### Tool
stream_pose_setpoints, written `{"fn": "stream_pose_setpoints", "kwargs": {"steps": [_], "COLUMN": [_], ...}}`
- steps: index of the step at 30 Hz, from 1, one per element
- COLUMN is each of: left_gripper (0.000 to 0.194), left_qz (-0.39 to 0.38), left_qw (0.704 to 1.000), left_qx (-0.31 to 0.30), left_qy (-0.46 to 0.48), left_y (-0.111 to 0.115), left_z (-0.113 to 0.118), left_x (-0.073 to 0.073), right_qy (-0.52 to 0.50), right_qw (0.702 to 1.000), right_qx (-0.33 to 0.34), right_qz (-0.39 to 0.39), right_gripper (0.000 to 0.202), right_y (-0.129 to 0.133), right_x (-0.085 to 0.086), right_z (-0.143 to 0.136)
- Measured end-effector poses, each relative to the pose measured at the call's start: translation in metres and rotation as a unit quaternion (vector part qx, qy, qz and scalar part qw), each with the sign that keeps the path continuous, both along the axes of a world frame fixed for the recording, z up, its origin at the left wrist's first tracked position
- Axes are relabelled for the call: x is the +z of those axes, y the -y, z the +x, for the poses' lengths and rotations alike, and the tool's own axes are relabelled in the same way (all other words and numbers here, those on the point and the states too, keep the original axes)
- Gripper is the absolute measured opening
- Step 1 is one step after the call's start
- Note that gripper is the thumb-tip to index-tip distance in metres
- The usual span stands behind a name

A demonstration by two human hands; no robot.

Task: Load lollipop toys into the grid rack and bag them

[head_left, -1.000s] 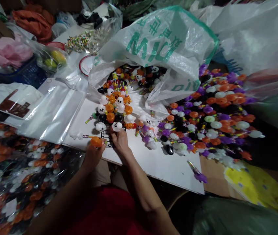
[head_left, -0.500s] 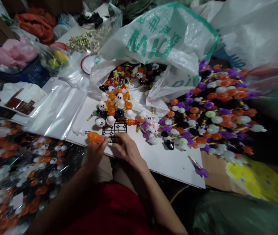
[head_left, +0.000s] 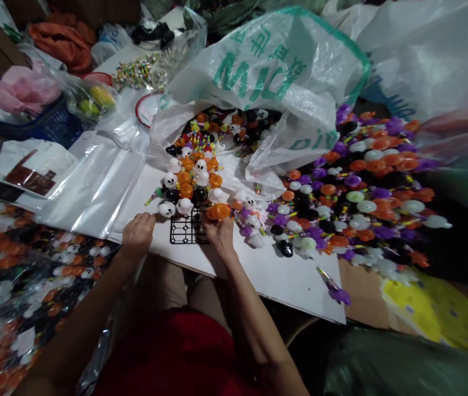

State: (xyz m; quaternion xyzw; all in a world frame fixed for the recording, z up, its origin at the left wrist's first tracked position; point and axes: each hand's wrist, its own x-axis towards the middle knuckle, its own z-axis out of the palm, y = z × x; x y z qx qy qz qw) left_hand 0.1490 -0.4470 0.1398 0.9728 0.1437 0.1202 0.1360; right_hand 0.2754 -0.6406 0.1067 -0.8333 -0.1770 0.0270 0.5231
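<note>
My right hand [head_left: 220, 235] is closed on an orange plastic figure [head_left: 218, 212], over the right end of a black grid [head_left: 179, 230]. At the grid's left, my left hand [head_left: 138, 235] has its fingers curled together low over the white board [head_left: 254, 264]. Whatever those fingers may grip is hidden. Beyond the grid stand small figures in rows: white skulls [head_left: 166, 209], orange pumpkins [head_left: 186, 190] and black pieces [head_left: 199, 194]. A green piece with a bright, patterned tube [head_left: 152, 198] lies beside them.
Behind the rows, a large white plastic bag [head_left: 258, 71] holds more figures. A pile of purple, orange and white pieces [head_left: 353, 181] spreads on the right. Clear plastic sleeves [head_left: 97, 187] lie left, above bagged figures [head_left: 52, 275]. One purple piece [head_left: 339, 296] lies near the board's edge.
The orange figure has passed from my left hand to my right and moved rightward. My left hand has moved left, over the spot where a small white piece lay.
</note>
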Motion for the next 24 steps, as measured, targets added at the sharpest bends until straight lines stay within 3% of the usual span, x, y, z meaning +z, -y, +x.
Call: {"fn": "stream_pose_setpoints", "kwargs": {"steps": [4,7,9,12,16,19,21,22,24], "left_gripper": [0.026,0.023,0.031,0.038,0.039,0.035,0.031,0.029,0.023], "left_qz": [-0.01,-0.173,-0.34,-0.542,-0.688,-0.734,-0.723,-0.688,-0.543], "left_qw": [0.998,0.975,0.923,0.816,0.7,0.664,0.683,0.72,0.834], "left_qx": [0.044,0.115,0.164,0.195,0.182,0.131,0.091,0.07,0.027], "left_qy": [0.049,0.082,0.075,0.051,0.064,0.063,0.05,0.053,0.093], "left_y": [0.004,0.004,0.006,0.017,0.054,0.095,0.117,0.122,0.118], "left_z": [-0.022,-0.043,-0.052,-0.054,-0.038,-0.018,-0.006,-0.002,0.004], "left_x": [0.031,0.051,0.056,0.049,0.028,0.016,0.016,0.02,0.032], "right_qy": [0.023,0.056,0.057,0.033,-0.009,-0.126,-0.179,-0.182,-0.156], "right_qw": [0.996,0.988,0.984,0.986,0.994,0.979,0.969,0.97,0.977], "right_qx": [0.048,0.074,0.087,0.097,0.105,0.145,0.126,0.096,0.017], "right_qz": [-0.068,-0.122,-0.142,-0.128,-0.011,0.063,0.111,0.13,0.144], "right_gripper": [0.018,0.021,0.02,0.018,0.026,0.028,0.031,0.032,0.032], "right_y": [-0.001,-0.007,-0.011,-0.005,0.03,0.054,0.058,0.058,0.055], "right_x": [-0.001,0.0,0.002,0.008,0.025,0.044,0.052,0.053,0.049], "right_z": [-0.003,-0.002,0.002,0.003,-0.022,-0.053,-0.065,-0.066,-0.058]}}
